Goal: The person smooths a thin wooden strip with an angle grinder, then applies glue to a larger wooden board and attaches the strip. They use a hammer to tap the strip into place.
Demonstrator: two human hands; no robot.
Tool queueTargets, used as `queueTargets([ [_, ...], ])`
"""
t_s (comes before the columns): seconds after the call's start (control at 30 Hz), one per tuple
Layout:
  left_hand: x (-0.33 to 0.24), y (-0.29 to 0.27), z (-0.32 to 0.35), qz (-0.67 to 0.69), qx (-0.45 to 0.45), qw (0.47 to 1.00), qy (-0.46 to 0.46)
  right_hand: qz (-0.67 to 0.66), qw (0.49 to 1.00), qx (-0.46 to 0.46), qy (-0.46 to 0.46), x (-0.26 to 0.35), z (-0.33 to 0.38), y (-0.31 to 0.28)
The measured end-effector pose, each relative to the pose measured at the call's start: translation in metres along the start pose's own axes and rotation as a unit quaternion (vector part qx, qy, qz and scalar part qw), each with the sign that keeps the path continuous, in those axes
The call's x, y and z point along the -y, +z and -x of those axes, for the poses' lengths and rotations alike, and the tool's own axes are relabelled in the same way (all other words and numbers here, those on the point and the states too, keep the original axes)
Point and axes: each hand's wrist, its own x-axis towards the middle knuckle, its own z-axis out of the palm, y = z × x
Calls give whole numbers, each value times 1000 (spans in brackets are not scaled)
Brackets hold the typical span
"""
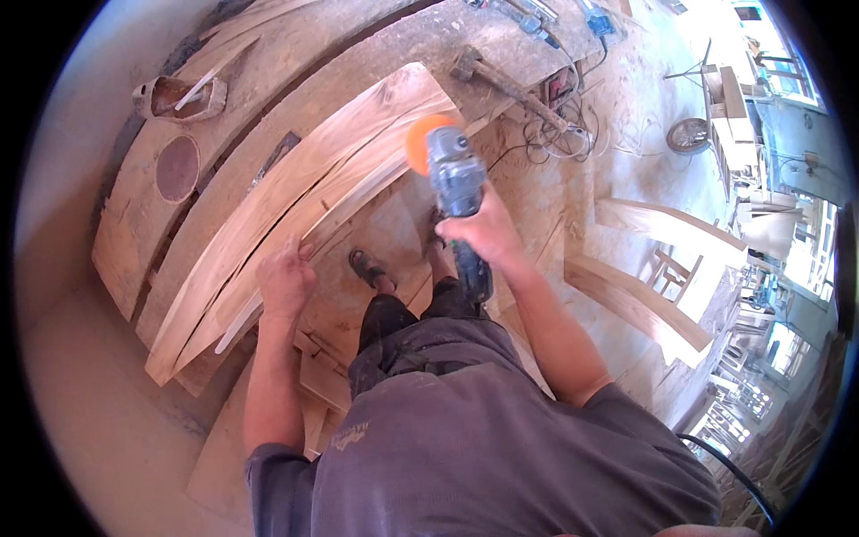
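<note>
My right hand [488, 234] grips a grey angle grinder [456, 179] with an orange disc [422, 143] at its tip. The disc sits at the upper right edge of a long curved wooden plank [295, 206] that lies on a workbench. My left hand [284, 279] presses on the near edge of that plank, fingers bent over the wood. The grinder's body points away from me, and its cable trails down past my wrist.
A hammer [501, 80] lies on the bench beyond the plank, beside tangled cables [555, 134]. A round sanding disc [177, 167] and a scoop-shaped wooden object [179, 97] rest at the left. Wooden furniture parts [662, 286] stand on the dusty floor at the right.
</note>
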Motion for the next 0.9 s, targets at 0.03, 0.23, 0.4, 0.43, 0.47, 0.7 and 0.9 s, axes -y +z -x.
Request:
queueTargets([
  [0.03, -2, -1, -1, 0, -2, 1000, 5, -15, 1000, 0, 9, 1, -3, -5],
  [0.23, -3, -3, -2, 5, 15, 1000, -13, 39, 997, -19, -56, -11, 4, 23],
  [0.4, -6, -4, -1, 18, -5, 1000, -7, -34, 999, -10, -2, 3, -1, 0],
  [0.43, -7, -5, -2, 21, -6, 1000, -7, -45, 999, -12, -2, 3, -4, -5],
  [0.47, -9, -6, -2, 24, -8, 1000, -7, -58, 998, -14, -1, 3, -5, -7],
  [0.7, -7, -10, -6, 16, 23, 999, -18, 32, 999, -12, -32, 4, 12, 18],
  [0.9, -3, -9, -8, 40, 41, 998, -17, -112, 993, -28, 11, 17, 0, -33],
])
